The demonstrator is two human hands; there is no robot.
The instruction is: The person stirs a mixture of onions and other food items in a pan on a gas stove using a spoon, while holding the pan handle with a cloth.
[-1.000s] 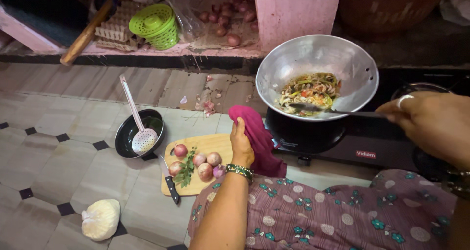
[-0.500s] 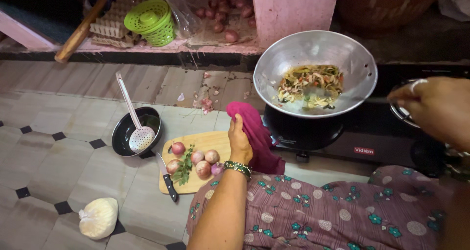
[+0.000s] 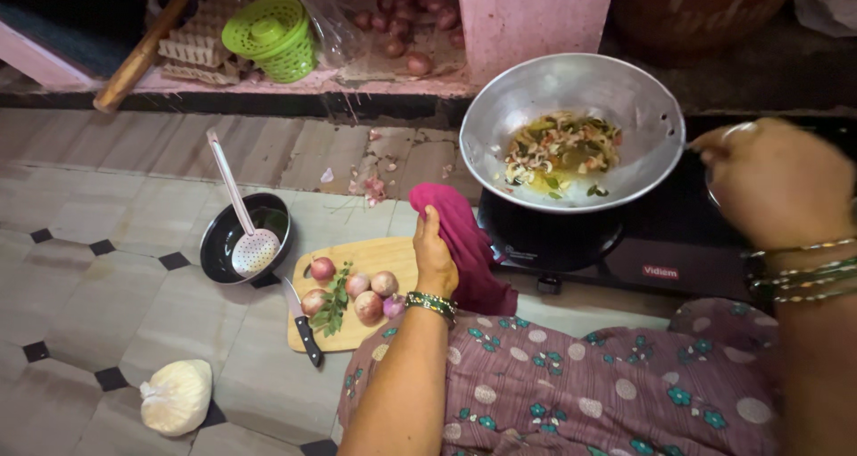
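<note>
- Left hand (image 3: 435, 258): mine, resting at the right edge of the wooden cutting board (image 3: 379, 258), fingers closed together on the magenta cloth (image 3: 464, 242). A beaded bangle sits at the wrist.
- Magenta cloth: draped from under my fingers down along my patterned lap, touching the board's right edge and lying just beside the front left corner of the black stove (image 3: 661, 251).
- Right hand (image 3: 775, 181): blurred, held over the right part of the stove, just beside the right rim of the steel wok (image 3: 500, 117). Fingers curl inward; I cannot tell whether they pinch anything. A ring shows on one finger, bangles on the wrist.
- Steel wok: sits on the stove's burner, tilted slightly toward me. Chopped mix (image 3: 561, 151) of green, red and pale pieces lies in oil at its bottom.
- Cutting board: on the tiled floor, left of my lap. Five small red onions (image 3: 368, 306) are clustered at its middle, a sprig of green herbs (image 3: 335, 300) among them.
- Knife (image 3: 302, 324): black handle, lying along the board's left edge, blade pointing away from me.
- Black pan (image 3: 223, 251): on the floor just beyond the board's far left corner, a slotted ladle (image 3: 243, 217) resting in it, handle leaning over the far rim.
- White tied bag (image 3: 177, 395): on the floor, well apart from the board, nearer to me and to the left.
- Green plastic basket (image 3: 270, 38): on the raised ledge at the far side, loose onions (image 3: 406, 37) to its right.
</note>
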